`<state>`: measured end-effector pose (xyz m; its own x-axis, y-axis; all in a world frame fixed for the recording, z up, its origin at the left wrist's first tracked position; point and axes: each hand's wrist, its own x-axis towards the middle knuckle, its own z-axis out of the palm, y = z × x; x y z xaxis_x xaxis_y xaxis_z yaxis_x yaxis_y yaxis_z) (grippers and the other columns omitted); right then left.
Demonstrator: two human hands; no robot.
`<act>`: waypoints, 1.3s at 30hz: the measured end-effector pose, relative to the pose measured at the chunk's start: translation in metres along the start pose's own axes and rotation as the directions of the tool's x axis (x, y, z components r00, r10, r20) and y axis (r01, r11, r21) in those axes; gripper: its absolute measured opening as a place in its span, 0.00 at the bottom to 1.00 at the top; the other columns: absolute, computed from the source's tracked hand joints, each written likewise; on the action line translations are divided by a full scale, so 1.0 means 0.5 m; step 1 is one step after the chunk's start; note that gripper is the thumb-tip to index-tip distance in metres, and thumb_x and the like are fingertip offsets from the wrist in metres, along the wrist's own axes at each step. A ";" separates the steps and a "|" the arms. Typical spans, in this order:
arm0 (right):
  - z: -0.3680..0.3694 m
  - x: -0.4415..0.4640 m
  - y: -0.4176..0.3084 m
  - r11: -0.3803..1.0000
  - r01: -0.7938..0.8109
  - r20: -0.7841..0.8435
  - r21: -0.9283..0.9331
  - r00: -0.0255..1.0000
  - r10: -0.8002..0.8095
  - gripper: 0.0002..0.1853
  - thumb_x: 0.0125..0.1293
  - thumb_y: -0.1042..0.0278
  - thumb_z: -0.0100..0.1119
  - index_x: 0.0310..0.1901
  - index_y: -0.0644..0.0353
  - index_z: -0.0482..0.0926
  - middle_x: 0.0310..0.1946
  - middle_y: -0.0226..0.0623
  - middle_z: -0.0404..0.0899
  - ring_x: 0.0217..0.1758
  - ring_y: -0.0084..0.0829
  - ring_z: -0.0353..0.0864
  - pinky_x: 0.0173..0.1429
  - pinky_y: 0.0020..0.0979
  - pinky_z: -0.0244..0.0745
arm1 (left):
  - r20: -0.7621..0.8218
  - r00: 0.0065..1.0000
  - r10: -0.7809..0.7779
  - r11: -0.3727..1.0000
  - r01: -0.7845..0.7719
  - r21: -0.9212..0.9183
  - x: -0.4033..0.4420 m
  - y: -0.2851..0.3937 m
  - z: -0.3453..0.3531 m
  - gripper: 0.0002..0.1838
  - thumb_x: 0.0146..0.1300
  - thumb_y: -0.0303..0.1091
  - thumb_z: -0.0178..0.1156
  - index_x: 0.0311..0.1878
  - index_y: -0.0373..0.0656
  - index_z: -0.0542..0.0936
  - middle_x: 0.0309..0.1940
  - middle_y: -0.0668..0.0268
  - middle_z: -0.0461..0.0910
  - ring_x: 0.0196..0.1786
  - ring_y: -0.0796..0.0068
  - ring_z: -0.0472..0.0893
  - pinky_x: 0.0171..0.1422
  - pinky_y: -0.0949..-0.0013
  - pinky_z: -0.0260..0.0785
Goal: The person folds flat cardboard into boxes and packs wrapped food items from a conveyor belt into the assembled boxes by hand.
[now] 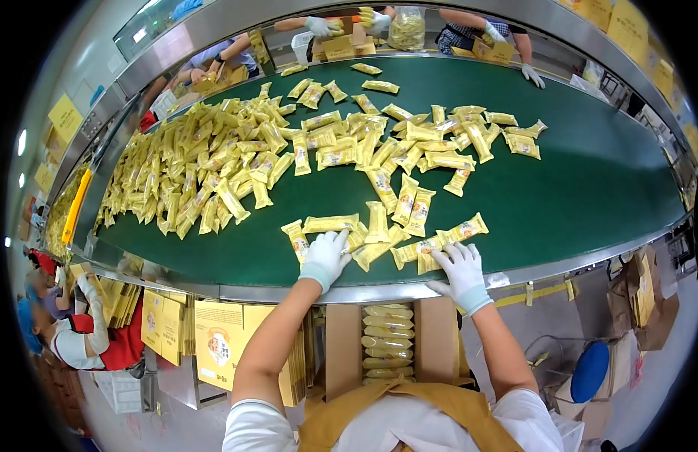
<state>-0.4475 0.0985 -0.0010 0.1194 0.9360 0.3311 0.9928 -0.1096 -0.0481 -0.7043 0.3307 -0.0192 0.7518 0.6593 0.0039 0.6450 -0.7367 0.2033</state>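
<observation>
Both of my hands wear white gloves and are over the near edge of the green conveyor belt [590, 173]. My left hand [326, 260] rests with its fingers extended beside a yellow snack packet [330, 224], its fingertips at the end of another packet [355, 238]. To the right, my right hand [462, 273] has its fingers spread, touching a packet [428, 258] near the belt's rim. Several loose packets lie between the hands, some overlapping. Below the belt, directly before me, an open cardboard box [343, 350] holds a stack of packets [388, 333].
A large heap of packets [190, 158] covers the belt's left side, with more scattered across its middle. Flat yellow cartons [221, 343] stand lower left. A blue stool [590, 371] is at lower right. Co-workers' gloved hands [533, 75] are along the far side.
</observation>
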 end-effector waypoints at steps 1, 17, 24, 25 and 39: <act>0.004 -0.005 0.010 0.999 -0.007 0.056 0.041 0.998 0.004 0.28 0.57 0.49 0.70 0.60 0.47 0.80 0.55 0.40 0.76 0.61 0.44 0.73 0.70 0.49 0.61 | 0.025 0.999 -0.034 0.999 0.034 -0.029 0.010 0.004 -0.003 0.30 0.64 0.42 0.65 0.68 0.44 0.73 0.52 0.57 0.78 0.56 0.55 0.78 0.62 0.56 0.73; 0.052 0.131 -0.015 0.967 0.194 0.274 0.168 0.933 -0.235 0.11 0.58 0.73 0.61 0.43 0.59 0.81 0.43 0.43 0.78 0.49 0.46 0.78 0.56 0.42 0.76 | 0.289 0.957 0.002 0.992 0.034 -0.120 0.091 0.142 -0.019 0.33 0.57 0.46 0.71 0.62 0.40 0.75 0.58 0.50 0.78 0.61 0.47 0.78 0.66 0.55 0.72; -0.068 0.114 -0.007 0.911 -0.081 0.415 0.404 0.904 -0.104 0.19 0.55 0.61 0.72 0.46 0.60 0.79 0.46 0.46 0.76 0.51 0.48 0.80 0.57 0.43 0.77 | 0.287 0.956 -0.063 0.998 0.055 0.037 0.078 0.006 -0.154 0.28 0.53 0.42 0.73 0.56 0.42 0.79 0.56 0.51 0.80 0.61 0.52 0.79 0.66 0.56 0.74; -0.074 0.115 -0.006 0.918 -0.101 0.395 0.383 0.916 -0.064 0.20 0.55 0.62 0.73 0.46 0.60 0.79 0.46 0.46 0.75 0.51 0.48 0.80 0.57 0.43 0.78 | 0.263 0.960 -0.099 0.995 0.098 0.017 0.090 -0.004 -0.165 0.31 0.53 0.42 0.74 0.60 0.43 0.77 0.57 0.51 0.80 0.63 0.51 0.78 0.66 0.57 0.74; -0.169 0.174 0.031 0.994 -0.016 0.412 0.103 0.911 -0.028 0.16 0.54 0.55 0.72 0.43 0.48 0.82 0.43 0.34 0.81 0.52 0.40 0.82 0.56 0.42 0.75 | 0.252 0.941 -0.224 0.971 0.193 0.141 0.157 -0.002 -0.114 0.28 0.58 0.40 0.72 0.62 0.49 0.75 0.55 0.57 0.82 0.57 0.55 0.83 0.61 0.58 0.78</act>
<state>-0.4209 0.1500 0.1068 0.0775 0.9934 -0.0850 0.9845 -0.0897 -0.1508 -0.6539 0.3917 0.0364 0.5979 0.7478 -0.2887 0.7908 -0.6092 0.0599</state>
